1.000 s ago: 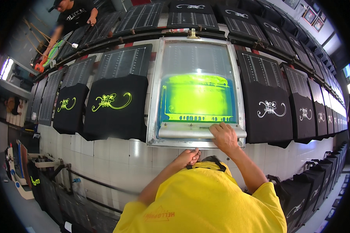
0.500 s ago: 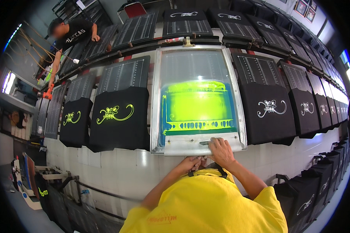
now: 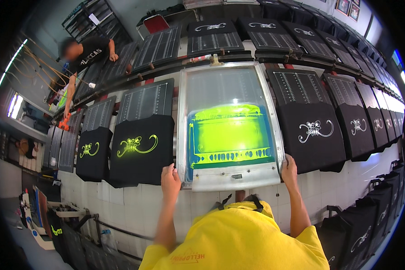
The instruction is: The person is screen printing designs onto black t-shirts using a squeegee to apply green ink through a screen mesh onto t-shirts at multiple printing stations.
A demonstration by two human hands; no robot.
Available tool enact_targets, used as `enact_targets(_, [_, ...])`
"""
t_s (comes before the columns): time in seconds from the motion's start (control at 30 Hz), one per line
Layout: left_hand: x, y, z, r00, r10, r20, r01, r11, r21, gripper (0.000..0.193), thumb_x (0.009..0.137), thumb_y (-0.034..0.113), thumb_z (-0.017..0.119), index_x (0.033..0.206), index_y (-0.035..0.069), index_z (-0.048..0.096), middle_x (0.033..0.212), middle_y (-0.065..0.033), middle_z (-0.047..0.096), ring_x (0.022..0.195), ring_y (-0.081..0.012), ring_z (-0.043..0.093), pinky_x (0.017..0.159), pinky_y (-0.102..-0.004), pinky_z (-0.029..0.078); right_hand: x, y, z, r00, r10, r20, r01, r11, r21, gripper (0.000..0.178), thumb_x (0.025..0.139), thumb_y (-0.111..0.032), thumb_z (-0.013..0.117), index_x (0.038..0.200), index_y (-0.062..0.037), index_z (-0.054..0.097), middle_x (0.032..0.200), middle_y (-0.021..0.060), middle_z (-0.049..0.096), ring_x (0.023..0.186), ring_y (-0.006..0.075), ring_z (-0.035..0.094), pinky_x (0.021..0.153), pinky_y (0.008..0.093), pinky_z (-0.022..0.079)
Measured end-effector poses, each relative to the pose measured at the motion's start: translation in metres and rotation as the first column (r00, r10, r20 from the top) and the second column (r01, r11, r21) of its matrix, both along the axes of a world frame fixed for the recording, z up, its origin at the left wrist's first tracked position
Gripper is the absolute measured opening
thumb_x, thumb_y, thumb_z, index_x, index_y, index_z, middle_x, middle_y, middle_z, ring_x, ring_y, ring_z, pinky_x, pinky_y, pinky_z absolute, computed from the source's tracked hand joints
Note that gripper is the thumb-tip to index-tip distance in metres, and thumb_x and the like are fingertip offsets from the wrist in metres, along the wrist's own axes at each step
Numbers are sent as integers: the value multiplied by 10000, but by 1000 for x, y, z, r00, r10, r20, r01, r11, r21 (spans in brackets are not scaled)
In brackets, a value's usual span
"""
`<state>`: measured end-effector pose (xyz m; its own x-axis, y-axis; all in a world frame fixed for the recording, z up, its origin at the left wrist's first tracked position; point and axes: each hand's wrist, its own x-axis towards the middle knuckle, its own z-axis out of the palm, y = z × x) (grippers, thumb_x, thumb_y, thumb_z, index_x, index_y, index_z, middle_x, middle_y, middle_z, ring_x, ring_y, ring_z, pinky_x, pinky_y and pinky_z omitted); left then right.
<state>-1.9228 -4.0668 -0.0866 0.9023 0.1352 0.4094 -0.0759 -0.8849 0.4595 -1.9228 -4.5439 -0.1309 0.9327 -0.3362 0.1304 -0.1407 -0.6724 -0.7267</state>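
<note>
A screen-printing frame with metal sides lies in front of me over a printing board. Bright yellow-green ink covers the lower half of its mesh. Across the near end rests a wide silver metal plate with small bolts, and neither hand is on it. At the frame's near left corner is my left hand, fingers curled at the edge. My right hand grips the right side near the same end. The fingertips of both hands are partly hidden.
Left of the frame, a black shirt carries a yellow-green print; to the right, another black shirt has a white one. More boards with shirts stretch away. A person at the far left holds an orange tool.
My right hand has left the metal plate for the frame's right side. My left hand has moved from below the plate to the left corner. The view has shifted slightly.
</note>
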Motion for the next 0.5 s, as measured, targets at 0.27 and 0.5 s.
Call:
enact_targets(0.27, [-1,15,-35,931,35,-363,-106,979,-177,246,941,189,532,954,-22,658,864,-251,649,838,-439,617,724,-476,480,16,7,-3,988,-152,23,141,959,246,211,883,-34,541,1039,32,666,827,132,675,735,179,615,706,318,483])
enact_targets(0.5, [4,19,-26,899,50,-436,-134,977,-165,250,929,202,554,899,-18,669,833,-251,643,816,-437,619,701,-462,482,18,7,-2,982,-186,15,168,917,361,184,877,-15,536,987,50,668,815,93,667,761,127,595,726,275,477])
